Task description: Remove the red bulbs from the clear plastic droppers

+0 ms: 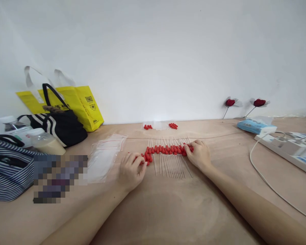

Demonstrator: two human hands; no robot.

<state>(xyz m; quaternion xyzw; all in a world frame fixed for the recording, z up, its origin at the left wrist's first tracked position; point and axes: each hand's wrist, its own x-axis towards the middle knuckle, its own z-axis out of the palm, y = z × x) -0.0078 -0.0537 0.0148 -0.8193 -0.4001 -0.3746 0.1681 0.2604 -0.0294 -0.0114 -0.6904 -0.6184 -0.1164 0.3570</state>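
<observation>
A row of red rubber bulbs [165, 149] lies across the tabletop, with thin clear glass dropper tubes [170, 166] reaching both toward me and toward the wall. At the row's left end, my left hand [132, 172] is curled over a small cluster of red bulbs, some showing between thumb and fingers. My right hand [200, 154] is at the opposite end, its thumb and fingers closed on a red bulb that they partly cover. Whether a tube is attached to that bulb is hidden. Behind the row, a clear bag [160, 125] lies with small groups of red bulbs at its two ends.
Flat clear zip bags [102, 163] lie left of my left hand. Farther left are a striped bag [7, 170], bottles [47, 141], a black bag [63, 127] and a yellow bag [88, 112]. A tissue pack [256, 126], power strip [290, 146] and cable [265, 180] are right.
</observation>
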